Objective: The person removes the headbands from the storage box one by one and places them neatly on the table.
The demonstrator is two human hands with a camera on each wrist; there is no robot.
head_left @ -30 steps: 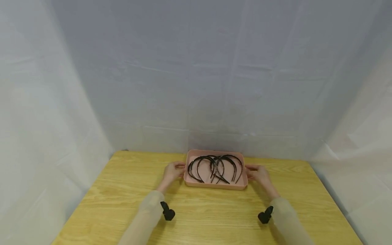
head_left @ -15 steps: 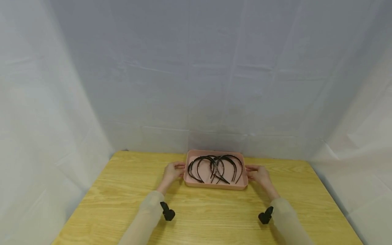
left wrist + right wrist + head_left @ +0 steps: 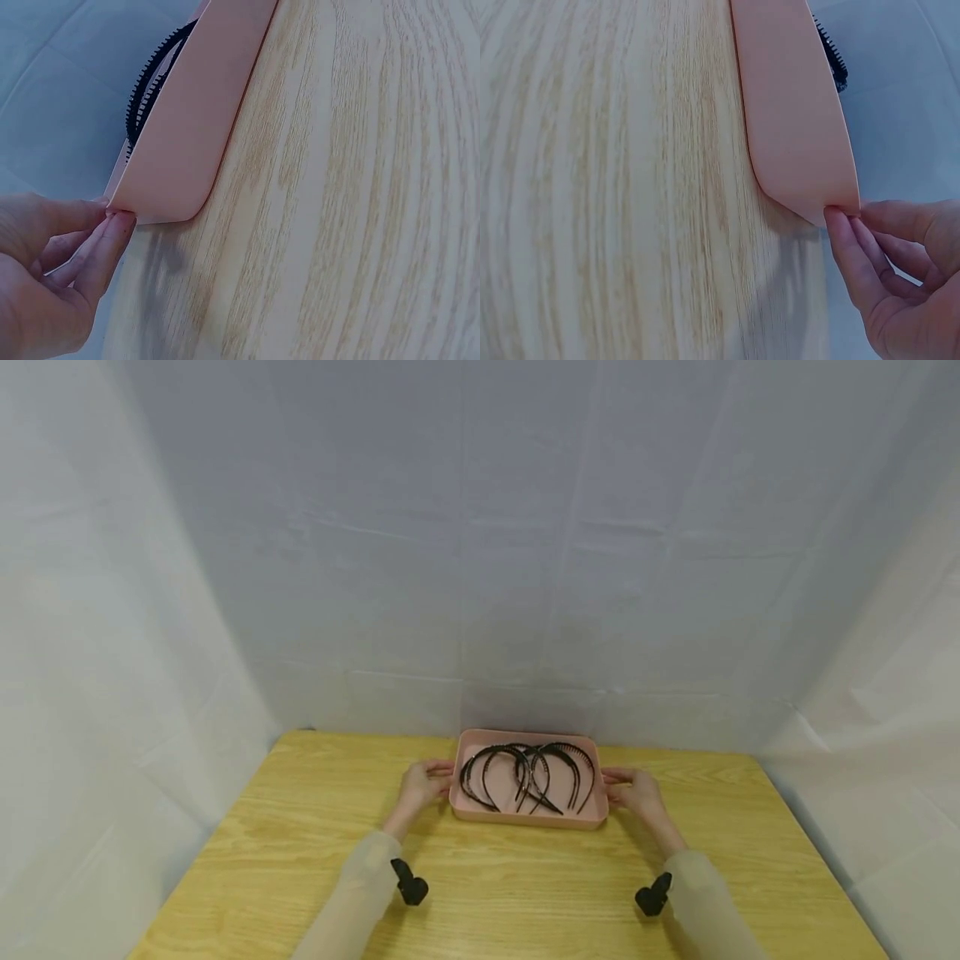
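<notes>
A shallow pink tray [image 3: 525, 820] sits on the wooden table [image 3: 300, 827] near its far edge, with several black toothed headbands [image 3: 525, 772] lying in it. My left hand [image 3: 422, 783] pinches the tray's left end at the rim, and my right hand [image 3: 636, 792] pinches the right end. In the left wrist view, thumb and fingers of the left hand [image 3: 112, 214] close on a corner of the tray [image 3: 191, 127], with a headband [image 3: 150, 82] showing above the wall. The right wrist view shows my right hand [image 3: 847, 217] gripping the tray [image 3: 791, 112] corner the same way.
White cloth [image 3: 480, 568] hangs behind the table and down both sides. Bare wood lies between the tray and the near edge. Black camera mounts [image 3: 410, 885] sit on both wrists, over pale sleeves.
The tray has slid a little toward me with both hands still on its ends. The wrists have drawn back slightly.
</notes>
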